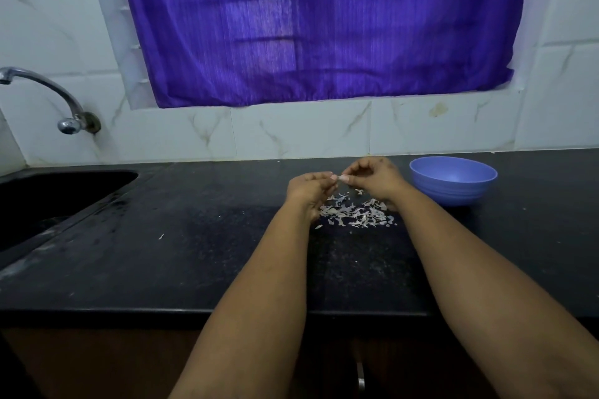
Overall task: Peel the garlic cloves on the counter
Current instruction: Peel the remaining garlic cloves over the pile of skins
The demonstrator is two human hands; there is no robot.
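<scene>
Both hands hover above the black counter (pixel 194 253), fingertips meeting. My left hand (pixel 309 188) and my right hand (pixel 372 178) together pinch a small pale garlic clove (pixel 340 178), of which only a sliver shows between the fingers. Below the hands lies a scatter of papery garlic peels (pixel 356 214) on the counter. No other cloves are visible; the fingers may hide some.
A blue plastic bowl (pixel 453 180) stands to the right of my right hand, its inside not visible. A dark sink (pixel 48 201) is sunk into the counter at left, under a metal tap (pixel 42 91). A purple curtain (pixel 324 26) covers the window behind.
</scene>
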